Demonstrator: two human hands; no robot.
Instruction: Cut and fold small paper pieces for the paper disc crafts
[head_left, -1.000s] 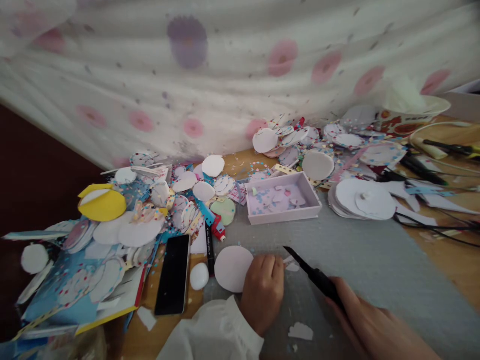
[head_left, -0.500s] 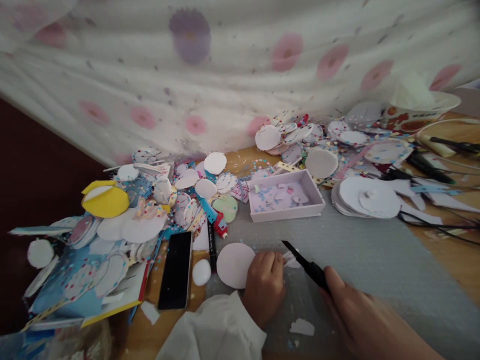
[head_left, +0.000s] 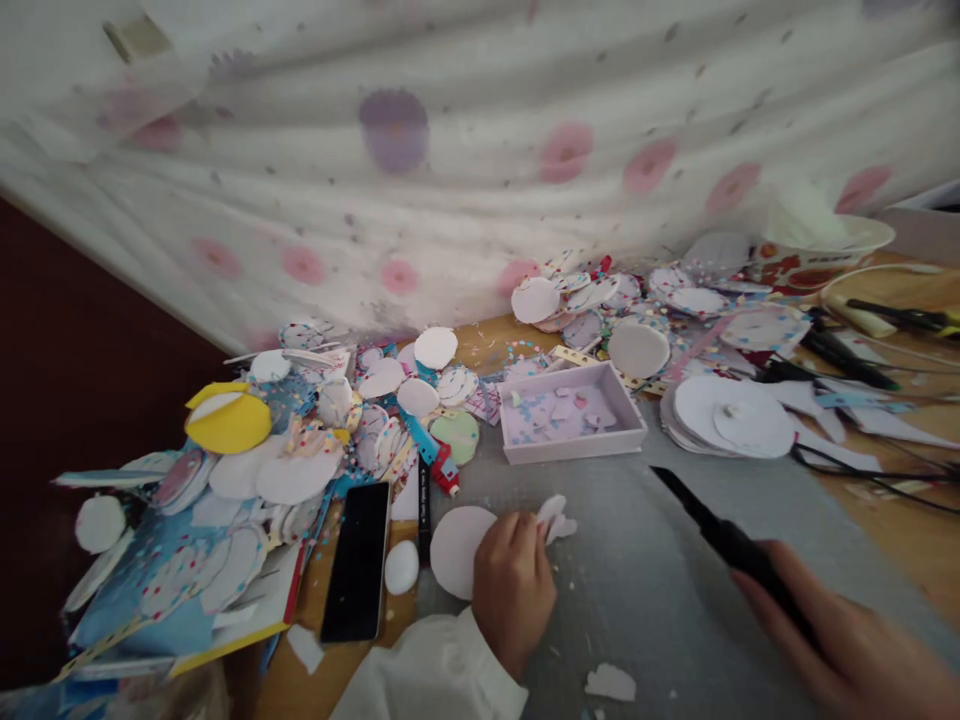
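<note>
Between the fingertips of my left hand is a small white cut-out piece, its lobed end sticking out to the right. Partly under that hand, to its left, lies a round white disc. My right hand is closed round the black handle of a utility knife; its dark blade points up and left, clear of the white piece. Both hands are over a grey cutting mat. A torn white scrap rests on the mat near the front.
A shallow white box with small scraps stands behind the hands. Left are a phone, a white oval object, a black pen and heaped paper discs. Stacked white discs and cables lie right.
My right hand has drawn the knife away to the right, off the white piece. My left hand has lifted the piece slightly, and more of it shows. The view has shifted a little.
</note>
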